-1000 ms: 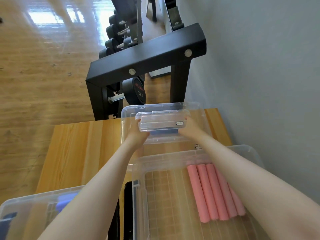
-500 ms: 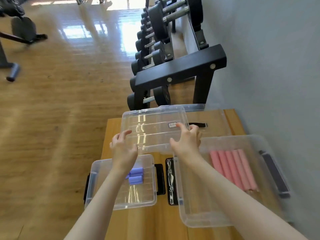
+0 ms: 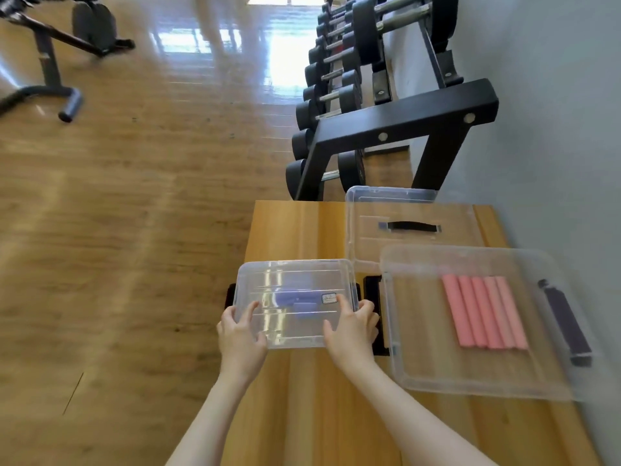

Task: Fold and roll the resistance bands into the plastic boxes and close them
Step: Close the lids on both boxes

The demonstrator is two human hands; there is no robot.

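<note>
I stood at a wooden table (image 3: 302, 398) set against a grey wall, looking down at my two bare hands. Both held the clear lid (image 3: 295, 299) over the small plastic box (image 3: 353, 290) near the table's left edge. My left hand (image 3: 240, 334) gripped the lid's near left corner, thumb curled under the edge and fingers spread flat on top. My right hand (image 3: 351, 326) gripped the near right corner in the same way. The lid looked to be lying on the box's rim, but I could not tell whether it was seated all round. Through the clear plastic showed the rolled blue bands (image 3: 297, 299), lying in the box. A black latch (image 3: 230, 295) stood out at the box's left end, apparently not yet snapped shut.

To the right sat the large box (image 3: 396, 331), open, with five rolled pink bands (image 3: 484, 312) lying side by side inside. Its lid (image 3: 369, 230) lay just behind it on the table. A dumbbell rack (image 3: 396, 129) stood beyond the table.

I judged this to be the closing of the small box. The next move would call for pressing the lid down evenly, then snapping both end latches. The large box would still need its lid.
</note>
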